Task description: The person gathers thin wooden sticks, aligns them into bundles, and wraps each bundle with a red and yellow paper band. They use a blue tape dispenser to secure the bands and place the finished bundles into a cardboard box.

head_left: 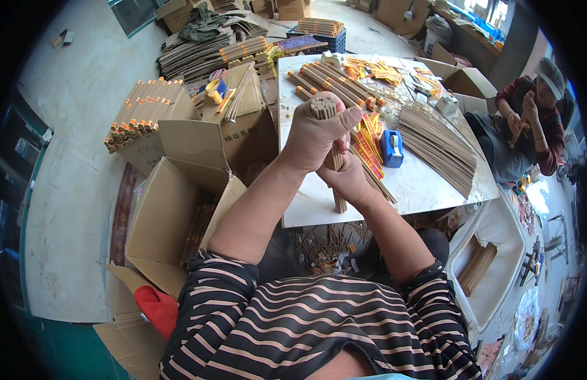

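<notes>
A bundle of brown incense sticks stands nearly upright over the near edge of the white table. Near its top end my left hand is wrapped round it, the cut ends showing above the fist. Lower down, my right hand closes round the same bundle; some of its fingers are hidden. Beside my hands lie red and yellow paper labels and a blue tape dispenser. To the right of these, many loose incense sticks are spread out. Banded bundles lie farther back.
An open cardboard box stands at my left, with finished bundles stacked behind it. A white bin holding sticks is at my right. Another person sits beyond the table's right side. Broken sticks litter the space beneath the table.
</notes>
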`<state>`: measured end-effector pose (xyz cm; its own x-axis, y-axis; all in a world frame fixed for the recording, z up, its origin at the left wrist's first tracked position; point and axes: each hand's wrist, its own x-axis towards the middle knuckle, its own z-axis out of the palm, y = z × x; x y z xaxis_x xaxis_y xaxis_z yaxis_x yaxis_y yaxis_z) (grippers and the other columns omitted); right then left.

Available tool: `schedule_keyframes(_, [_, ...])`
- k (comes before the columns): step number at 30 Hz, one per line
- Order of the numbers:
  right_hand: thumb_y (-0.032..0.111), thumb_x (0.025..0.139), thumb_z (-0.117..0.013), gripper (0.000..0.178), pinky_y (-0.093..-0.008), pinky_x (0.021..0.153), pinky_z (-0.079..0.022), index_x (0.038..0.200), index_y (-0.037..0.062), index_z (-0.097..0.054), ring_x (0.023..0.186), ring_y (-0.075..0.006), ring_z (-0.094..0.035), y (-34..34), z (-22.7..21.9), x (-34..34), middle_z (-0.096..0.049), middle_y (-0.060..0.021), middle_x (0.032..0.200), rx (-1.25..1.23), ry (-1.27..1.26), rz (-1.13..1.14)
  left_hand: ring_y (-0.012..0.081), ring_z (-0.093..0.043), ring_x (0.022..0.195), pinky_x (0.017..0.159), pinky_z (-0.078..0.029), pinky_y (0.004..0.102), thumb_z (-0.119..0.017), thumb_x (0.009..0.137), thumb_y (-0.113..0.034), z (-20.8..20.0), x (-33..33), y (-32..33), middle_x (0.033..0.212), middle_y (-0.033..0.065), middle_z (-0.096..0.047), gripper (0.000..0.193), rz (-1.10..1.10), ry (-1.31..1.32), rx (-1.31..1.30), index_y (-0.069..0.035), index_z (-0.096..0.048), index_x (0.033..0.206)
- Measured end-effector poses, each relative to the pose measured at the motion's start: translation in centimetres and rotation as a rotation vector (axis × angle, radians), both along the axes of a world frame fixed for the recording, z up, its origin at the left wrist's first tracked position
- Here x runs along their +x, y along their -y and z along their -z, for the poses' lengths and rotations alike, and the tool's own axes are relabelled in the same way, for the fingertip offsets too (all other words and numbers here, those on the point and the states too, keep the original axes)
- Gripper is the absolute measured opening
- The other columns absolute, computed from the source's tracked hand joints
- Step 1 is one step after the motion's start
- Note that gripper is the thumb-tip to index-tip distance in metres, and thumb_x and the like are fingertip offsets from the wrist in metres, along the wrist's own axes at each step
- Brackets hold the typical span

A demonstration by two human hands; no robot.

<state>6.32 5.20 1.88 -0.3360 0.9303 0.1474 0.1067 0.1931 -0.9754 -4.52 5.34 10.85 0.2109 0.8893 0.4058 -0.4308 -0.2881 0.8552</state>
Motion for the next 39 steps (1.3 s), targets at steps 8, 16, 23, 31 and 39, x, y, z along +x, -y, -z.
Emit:
schedule_keyframes(8, [0.009, 0.077, -0.065, 0.011, -0.0239, 0.072, -0.045, 0.085, 0.0041, -0.059, 0.075, -0.0058, -0.052, -0.8, -0.6, 0.5, -0.058, -0.0008, 0.079, -0.118, 0.008, -0.050, 0.0064, -0.050, 0.047, 0.043, -0.042, 0.0203, -0.071, 0.079, -0.019, -0.5, 0.0, -0.2, 0.056, -0.0010, -0.050, 0.026, 0.098, -0.024, 0.024, -0.008, -0.048, 0.073])
schedule_keyframes(16, [0.011, 0.078, -0.063, 0.013, -0.0250, 0.074, -0.045, 0.089, 0.0054, -0.059, 0.076, -0.0081, -0.052, -1.5, 0.2, 0.5, -0.060, -0.0003, 0.081, 0.005, -0.035, -0.020, 0.0035, -0.047, 0.047, 0.042, -0.040, 0.0184, -0.071, 0.079, -0.023, 0.7, 0.3, -1.7, 0.055, -0.0027, -0.049, 0.028, 0.047, 0.001, 0.041, -0.009, -0.048, 0.069])
schedule_keyframes(23, [0.018, 0.080, -0.066, 0.022, -0.0266, 0.075, -0.046, 0.094, 0.0025, -0.061, 0.077, -0.0083, -0.053, -0.4, -1.8, 0.1, -0.062, -0.0018, 0.083, 0.062, -0.128, -0.102, 0.0082, -0.047, 0.046, 0.044, -0.040, 0.0216, -0.072, 0.078, -0.018, -1.1, -0.2, -0.2, 0.054, 0.0006, -0.048, 0.028, 0.034, -0.014, 0.074, -0.008, -0.046, 0.074])
schedule_keyframes(31, [0.018, 0.081, -0.067, 0.017, -0.0249, 0.061, -0.044, 0.082, 0.0040, -0.059, 0.066, -0.0101, -0.055, -0.6, -2.1, 0.3, -0.058, -0.0020, 0.073, -0.040, -0.101, -0.093, 0.0066, -0.046, 0.045, 0.042, -0.039, 0.0210, -0.071, 0.078, -0.020, -0.4, 0.5, -1.4, 0.054, -0.0016, -0.047, 0.025, 0.033, 0.004, -0.021, -0.008, -0.050, 0.072])
schedule_keyframes(39, [0.015, 0.079, -0.066, 0.016, -0.0259, 0.060, -0.046, 0.084, 0.0039, -0.055, 0.062, -0.0112, -0.055, 1.3, -2.4, -0.1, -0.057, -0.0017, 0.068, -0.066, -0.113, -0.025, 0.0086, -0.044, 0.041, 0.040, -0.037, 0.0223, -0.068, 0.081, -0.021, -1.4, 0.2, -0.5, 0.050, -0.0014, -0.043, 0.025, 0.120, 0.081, -0.115, -0.009, -0.048, 0.070])
